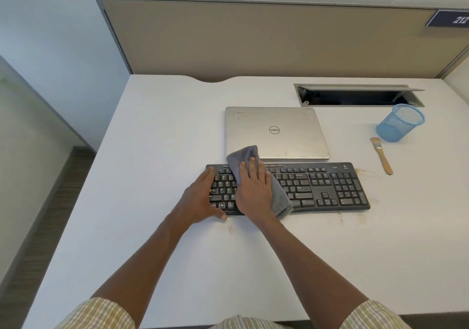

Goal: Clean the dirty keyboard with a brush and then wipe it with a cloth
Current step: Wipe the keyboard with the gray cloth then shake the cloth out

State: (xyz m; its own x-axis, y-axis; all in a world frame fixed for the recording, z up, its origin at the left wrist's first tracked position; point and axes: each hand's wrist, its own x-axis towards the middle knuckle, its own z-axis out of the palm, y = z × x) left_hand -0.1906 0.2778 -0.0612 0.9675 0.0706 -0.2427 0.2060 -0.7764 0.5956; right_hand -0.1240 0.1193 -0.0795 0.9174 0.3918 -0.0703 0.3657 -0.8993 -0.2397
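- Keyboard first: the long black plastic keyboard [304, 186] lies near the middle of the white desk [162, 130], its long axis running left to right, roughly parallel to the desk's near edge, just in front of the closed silver laptop [275, 132].
- Right hand [253, 189] lies flat, fingers straight, pressing the folded grey cloth [280, 199] onto the left-centre keys; the grip here is an open palm bearing down, not a pinch.
- Left hand [200, 198] rests on the keyboard's left end, fingers spread over the keys and thumb at the near edge, holding nothing and seemingly steadying the board.
- Most of the uncovered keys, including the number pad, lie to the right of the cloth, so the wipe would most likely travel rightwards along the long axis; the right hand is the nearer one for that stretch.
- Wooden-handled flat brush [381, 156] lies untouched towards the desk's right edge, beside the blue mesh cup [399, 123], well apart from both hands; brushing looks finished.
- Brownish crumbs [363, 170] sit on the desk just off the keyboard's far right corner, with fainter specks along its near edge.
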